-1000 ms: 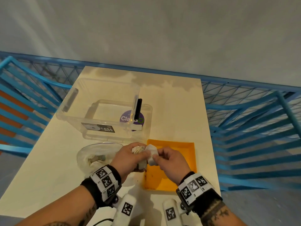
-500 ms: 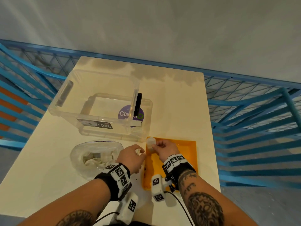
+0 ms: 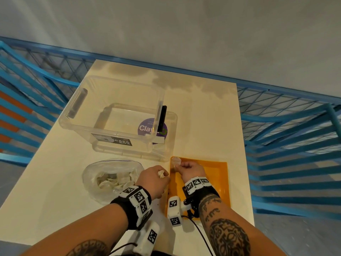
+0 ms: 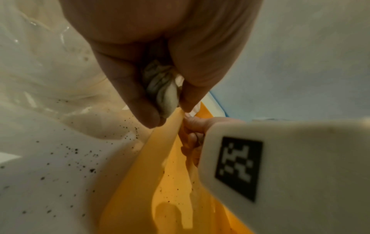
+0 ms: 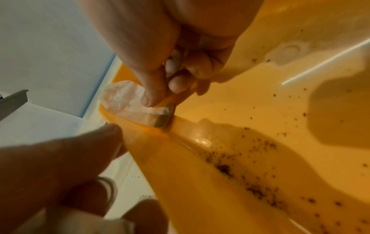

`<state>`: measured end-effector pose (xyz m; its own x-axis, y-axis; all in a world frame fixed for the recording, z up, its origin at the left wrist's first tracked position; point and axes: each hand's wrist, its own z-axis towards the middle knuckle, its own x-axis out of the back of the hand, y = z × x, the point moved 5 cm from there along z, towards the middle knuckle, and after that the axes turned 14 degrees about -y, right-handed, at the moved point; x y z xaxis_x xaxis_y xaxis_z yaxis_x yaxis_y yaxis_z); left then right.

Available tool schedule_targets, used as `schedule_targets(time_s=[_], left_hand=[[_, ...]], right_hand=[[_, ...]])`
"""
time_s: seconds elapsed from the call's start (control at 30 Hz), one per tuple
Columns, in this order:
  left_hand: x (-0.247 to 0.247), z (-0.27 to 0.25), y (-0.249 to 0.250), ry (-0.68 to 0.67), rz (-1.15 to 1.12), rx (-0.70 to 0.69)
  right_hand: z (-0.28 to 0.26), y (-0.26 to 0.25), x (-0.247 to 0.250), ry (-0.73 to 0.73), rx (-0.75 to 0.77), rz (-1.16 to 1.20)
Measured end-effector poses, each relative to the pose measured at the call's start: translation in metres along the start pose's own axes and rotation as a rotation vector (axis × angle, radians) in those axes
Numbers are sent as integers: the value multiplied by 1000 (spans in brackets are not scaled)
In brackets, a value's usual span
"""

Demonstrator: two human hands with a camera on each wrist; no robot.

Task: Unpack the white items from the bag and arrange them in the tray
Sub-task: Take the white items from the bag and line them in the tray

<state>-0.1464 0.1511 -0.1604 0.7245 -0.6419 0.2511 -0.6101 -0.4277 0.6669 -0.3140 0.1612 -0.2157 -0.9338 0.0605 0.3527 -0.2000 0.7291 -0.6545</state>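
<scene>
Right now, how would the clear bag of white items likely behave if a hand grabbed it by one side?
The clear bag looks thin and slumped, so it would probably flop and sag. Its mouth lies open, so the crumpled white pieces might spill. They look papery, so the load is likely light.
</scene>
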Motion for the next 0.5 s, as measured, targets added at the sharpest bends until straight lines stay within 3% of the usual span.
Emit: schedule_targets(time_s=[0.13,0.3,0.5], left_hand=[[4,-4,3,-1,-113,-15],[9,-14,8,-129,-528,-74],[12,-28,22,-201,-552,-274]], right_hand=[[-8,-1,2,-21,-21,36],[-22,2,17,-9,-11,73],[-80,-23,26,-196,310,89]])
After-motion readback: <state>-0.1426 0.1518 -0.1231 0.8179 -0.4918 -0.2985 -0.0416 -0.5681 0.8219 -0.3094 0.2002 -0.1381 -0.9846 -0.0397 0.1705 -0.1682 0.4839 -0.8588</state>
